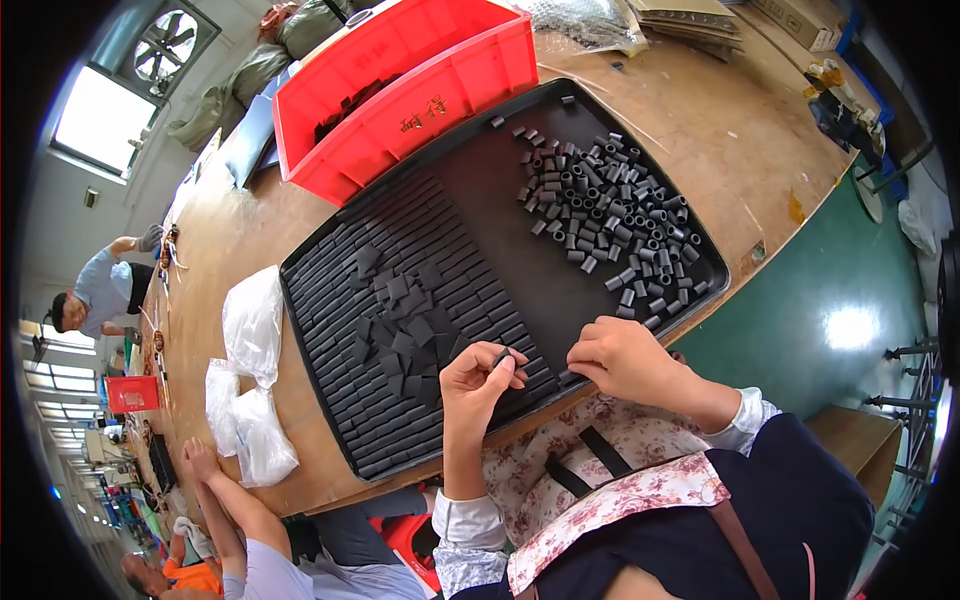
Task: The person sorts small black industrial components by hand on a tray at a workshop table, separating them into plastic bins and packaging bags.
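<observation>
My left hand is closed over the near edge of a large black tray, pinching a small black piece between thumb and fingers. Just to its right, my right hand has its fingertips drawn together; whether anything sits in them is hidden. Tightly packed rows of dark tubes fill the tray's left part. Scattered over those rows are several flat black squares. A heap of loose short black tubes lies in the right part.
Behind the tray stands a red bin with dark pieces inside. Clear plastic bags lie on the wooden table at left, near another person's clasped hands. Cardboard is stacked at the back right. A co-worker is far left.
</observation>
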`<state>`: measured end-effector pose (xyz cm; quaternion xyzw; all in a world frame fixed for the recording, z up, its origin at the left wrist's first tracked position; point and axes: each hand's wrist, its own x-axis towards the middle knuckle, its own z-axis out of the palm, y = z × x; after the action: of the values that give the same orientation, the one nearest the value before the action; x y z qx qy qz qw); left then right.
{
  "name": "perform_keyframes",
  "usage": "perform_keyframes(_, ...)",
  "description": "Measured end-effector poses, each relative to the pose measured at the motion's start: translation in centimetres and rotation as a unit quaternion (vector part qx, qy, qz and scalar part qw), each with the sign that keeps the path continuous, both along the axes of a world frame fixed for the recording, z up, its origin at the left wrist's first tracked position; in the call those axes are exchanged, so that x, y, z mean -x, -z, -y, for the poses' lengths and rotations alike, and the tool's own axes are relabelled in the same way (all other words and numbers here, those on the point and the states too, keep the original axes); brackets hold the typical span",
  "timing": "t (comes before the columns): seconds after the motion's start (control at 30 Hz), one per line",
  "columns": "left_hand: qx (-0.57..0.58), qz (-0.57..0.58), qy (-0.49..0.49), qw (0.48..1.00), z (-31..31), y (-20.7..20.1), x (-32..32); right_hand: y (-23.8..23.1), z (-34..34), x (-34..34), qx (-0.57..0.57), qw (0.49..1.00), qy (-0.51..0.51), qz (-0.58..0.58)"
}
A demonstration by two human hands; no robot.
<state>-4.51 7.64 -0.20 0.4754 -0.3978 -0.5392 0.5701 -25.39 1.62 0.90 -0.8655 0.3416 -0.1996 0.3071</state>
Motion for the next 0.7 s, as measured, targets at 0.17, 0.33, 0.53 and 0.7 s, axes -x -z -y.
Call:
perform_keyframes(0.17, -0.013, -0.041, -0.031, 0.999, 0.2, -0.8, 0.4, -0.6, 1.5, 0.3, -0.019, 0.998, -0.055, 0.029)
perform_keyframes(0.33, -0.009, -0.002, 0.032, 0.999, -0.5, 1.1, -1.0, -1.7, 3.5, 2.9, 0.075, 0.985, -0.109, -0.11)
perform_keyframes(0.53, -0.03, 0.013, 0.044, 0.999, -0.1, 0.1, -0.2, -2.3, 3.1, 2.7, 0.082, 0.977, -0.093, -0.173)
perform_keyframes(0.7, -0.009, 0.029, 0.028, 0.999, -0.4, -0.2, -0.2, -2.3, 2.3, 0.6, 0.069, 0.991, -0.06, -0.101)
